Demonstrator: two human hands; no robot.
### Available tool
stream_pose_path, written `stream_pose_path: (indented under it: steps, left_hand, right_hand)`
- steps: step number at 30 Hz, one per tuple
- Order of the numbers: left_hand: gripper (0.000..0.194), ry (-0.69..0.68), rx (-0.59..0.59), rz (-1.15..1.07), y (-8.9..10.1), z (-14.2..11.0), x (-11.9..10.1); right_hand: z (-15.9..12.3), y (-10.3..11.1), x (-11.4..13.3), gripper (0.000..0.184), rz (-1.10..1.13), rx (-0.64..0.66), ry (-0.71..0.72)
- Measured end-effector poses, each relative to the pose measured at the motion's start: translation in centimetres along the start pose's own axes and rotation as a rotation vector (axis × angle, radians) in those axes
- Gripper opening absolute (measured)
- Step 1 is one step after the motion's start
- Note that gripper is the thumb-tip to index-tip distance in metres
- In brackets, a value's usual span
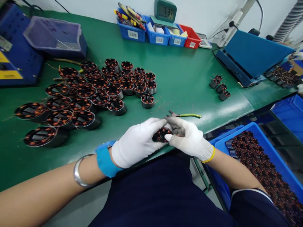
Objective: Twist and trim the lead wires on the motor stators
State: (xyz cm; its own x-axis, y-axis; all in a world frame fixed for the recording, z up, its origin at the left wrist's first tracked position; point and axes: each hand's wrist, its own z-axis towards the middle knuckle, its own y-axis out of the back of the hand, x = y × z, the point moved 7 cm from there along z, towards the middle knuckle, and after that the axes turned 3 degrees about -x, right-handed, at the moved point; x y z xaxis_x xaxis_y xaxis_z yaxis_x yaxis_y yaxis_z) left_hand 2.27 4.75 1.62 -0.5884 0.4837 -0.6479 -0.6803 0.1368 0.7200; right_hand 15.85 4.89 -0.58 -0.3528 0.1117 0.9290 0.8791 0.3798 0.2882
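Both my hands wear white gloves and meet near the front edge of the green table. Between them is a motor stator (162, 135), a dark ring with copper windings, its open end turned up toward me. My left hand (139, 140) wraps round its left side. Around the right side curl the fingers of my right hand (187, 134), the thumb lying on the rim. Just beyond the hands lie cutting pliers (187, 115) with green handles. Further left, many similar stators (81, 104) stand in a cluster, some with loose copper wire ends.
Wire scraps lie beyond the pliers. A few stators (223, 88) stand at the right, before a blue machine (254, 55). A blue crate (262, 132) of stators sits lower right. Tool boxes (132, 34) and a clock (165, 11) line the back; a purple bin (55, 37) is left.
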Motion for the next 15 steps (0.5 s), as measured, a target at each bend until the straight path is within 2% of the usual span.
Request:
stream_pose_path:
  steps: [2, 3, 6, 9, 12, 13, 15]
  left_hand:
    - [0.03, 0.126, -0.042, -0.003, 0.5, 0.1, 0.6]
    - [0.028, 0.199, -0.027, -0.015, 0.5, 0.2, 0.9]
    - [0.035, 0.361, 0.106, -0.219, -0.3, 0.4, 1.6]
    - [0.034, 0.391, 0.218, -0.488, -0.1, 0.5, 1.6]
    - [0.028, 0.394, 0.446, -0.707, 0.5, 0.0, 1.4]
    - [0.026, 0.418, 0.434, -0.787, 1.1, 0.0, 1.7]
    - [0.025, 0.42, 0.189, -0.813, 2.8, 0.6, 2.6]
  right_hand:
    - [-0.1, 0.7, -0.2, 0.061, -0.023, -0.058, -0.009]
    - [-0.1, 0.9, -0.1, 0.062, -0.038, -0.072, -0.004]
    - [-0.2, 1.2, 0.2, 0.063, -0.046, -0.074, -0.006]
    - [0.1, 1.1, 0.4, 0.062, 0.089, -0.056, -0.019]
    - [0.7, 1.7, 0.4, 0.062, 0.286, -0.102, -0.024]
    - [0.9, 2.0, 0.3, 0.063, 0.328, -0.13, -0.03]
    - [1.1, 2.5, 0.0, 0.066, 0.377, -0.169, -0.048]
